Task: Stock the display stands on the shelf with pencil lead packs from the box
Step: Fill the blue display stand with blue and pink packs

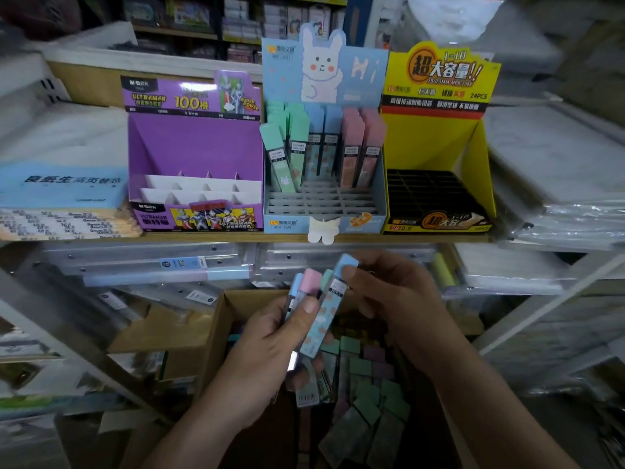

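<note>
My left hand [267,346] grips a fanned bunch of pencil lead packs [306,292] with blue, pink and green tops, held above the open cardboard box [216,330]. My right hand [392,299] pinches the top of one blue pack [329,313] in that bunch. More loose packs [368,394] lie in the box below. On the shelf, the blue rabbit display stand [324,204] holds green, blue and pink packs in its back rows; its front slots are bare.
A purple display stand [194,157] with white dividers stands left of the blue one, and a yellow stand [438,170] with a black grid stands right. Blue paper stacks [61,198] lie at far left. Plastic-wrapped folders fill the lower shelf.
</note>
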{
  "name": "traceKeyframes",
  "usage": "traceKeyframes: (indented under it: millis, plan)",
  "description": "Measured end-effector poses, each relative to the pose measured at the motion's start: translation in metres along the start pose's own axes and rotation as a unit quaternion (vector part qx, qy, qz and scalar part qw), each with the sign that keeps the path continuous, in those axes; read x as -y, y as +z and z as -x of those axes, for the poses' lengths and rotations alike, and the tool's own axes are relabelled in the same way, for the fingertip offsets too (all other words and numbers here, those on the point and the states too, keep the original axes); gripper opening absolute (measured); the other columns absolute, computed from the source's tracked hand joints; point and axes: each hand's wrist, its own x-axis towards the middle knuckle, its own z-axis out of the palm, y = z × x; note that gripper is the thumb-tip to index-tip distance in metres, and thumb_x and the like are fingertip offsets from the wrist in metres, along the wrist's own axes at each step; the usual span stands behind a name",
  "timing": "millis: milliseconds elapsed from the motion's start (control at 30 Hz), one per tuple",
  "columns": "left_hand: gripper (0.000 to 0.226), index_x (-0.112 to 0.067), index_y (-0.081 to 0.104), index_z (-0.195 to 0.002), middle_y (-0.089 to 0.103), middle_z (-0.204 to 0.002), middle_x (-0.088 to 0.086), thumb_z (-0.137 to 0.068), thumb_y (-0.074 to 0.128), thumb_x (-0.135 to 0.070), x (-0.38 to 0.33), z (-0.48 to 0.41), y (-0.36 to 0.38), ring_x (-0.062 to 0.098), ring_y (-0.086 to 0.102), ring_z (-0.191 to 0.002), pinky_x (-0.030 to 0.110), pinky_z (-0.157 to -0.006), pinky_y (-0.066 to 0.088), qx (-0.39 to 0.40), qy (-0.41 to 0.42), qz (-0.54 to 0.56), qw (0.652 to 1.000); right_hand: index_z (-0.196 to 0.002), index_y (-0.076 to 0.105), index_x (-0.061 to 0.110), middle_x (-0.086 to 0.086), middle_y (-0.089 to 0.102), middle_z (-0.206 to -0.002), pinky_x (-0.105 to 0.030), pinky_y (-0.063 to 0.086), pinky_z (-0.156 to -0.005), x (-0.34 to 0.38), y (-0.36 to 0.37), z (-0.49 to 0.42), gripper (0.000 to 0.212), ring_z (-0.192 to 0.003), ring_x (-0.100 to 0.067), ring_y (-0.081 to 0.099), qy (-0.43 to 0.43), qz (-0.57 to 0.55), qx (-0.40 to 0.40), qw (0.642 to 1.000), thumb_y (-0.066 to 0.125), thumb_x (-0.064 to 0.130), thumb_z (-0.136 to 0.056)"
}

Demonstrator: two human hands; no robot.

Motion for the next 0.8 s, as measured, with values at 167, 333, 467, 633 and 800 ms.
traceKeyframes:
  millis: [167, 333, 467, 633, 800]
  plan:
    - [0.030, -0.029, 0.070, -0.103, 0.073, -0.082, 0.009, -0.093, 0.060, -0.056, -0.021, -0.005, -0.006, 0.021, 0.068, -0.065, 0.028, -0.043, 0.044, -0.046, 0.080, -0.027, 0.995, -0.094, 0.076, 0.014, -0.014, 0.072, -0.081, -0.026, 0.051, -0.054, 0.045, -0.010, -0.015, 0.018, -0.061, -0.019, 0.063, -0.072, -0.010, -0.013, 0.997, 0.081, 0.023, -0.080]
    - [0.024, -0.024, 0.067, -0.088, 0.070, -0.081, 0.014, -0.093, 0.060, -0.046, -0.052, -0.019, -0.005, 0.024, 0.054, -0.053, 0.025, -0.039, 0.038, -0.087, 0.148, -0.021, 0.985, -0.101, 0.074, 0.015, -0.008, 0.070, -0.077, -0.025, 0.052, -0.056, 0.093, -0.014, -0.040, 0.015, -0.062, -0.017, 0.066, -0.186, 0.053, -0.048, 0.980, 0.077, 0.013, -0.086]
    - [0.015, -0.030, 0.066, -0.084, 0.069, -0.080, 0.007, -0.095, 0.058, -0.036, -0.073, -0.032, -0.004, 0.015, 0.052, -0.053, 0.024, -0.039, 0.035, -0.089, 0.161, 0.000, 0.983, -0.102, 0.071, 0.012, -0.007, 0.073, -0.077, -0.025, 0.055, -0.059, 0.120, -0.012, -0.063, 0.015, -0.060, -0.016, 0.068, -0.239, 0.131, -0.056, 0.961, 0.075, 0.009, -0.088]
    - [0.015, -0.008, 0.056, -0.097, 0.071, -0.084, 0.006, -0.095, 0.054, -0.023, -0.086, -0.049, 0.001, 0.018, 0.050, -0.055, 0.026, -0.039, 0.037, -0.123, 0.204, -0.019, 0.971, -0.104, 0.069, 0.002, -0.014, 0.075, -0.086, -0.041, 0.062, -0.068, 0.141, -0.005, -0.093, 0.017, -0.071, -0.026, 0.074, -0.271, 0.220, -0.055, 0.935, 0.075, 0.009, -0.089]
    - [0.012, -0.005, 0.055, -0.106, 0.075, -0.095, 0.006, -0.107, 0.049, -0.016, -0.089, -0.061, 0.009, 0.019, 0.055, -0.057, 0.026, -0.041, 0.041, -0.153, 0.226, -0.026, 0.962, -0.099, 0.070, 0.010, -0.008, 0.073, -0.085, -0.039, 0.062, -0.070, 0.154, 0.002, -0.115, 0.011, -0.074, -0.022, 0.073, -0.293, 0.289, -0.049, 0.910, 0.074, 0.008, -0.089]
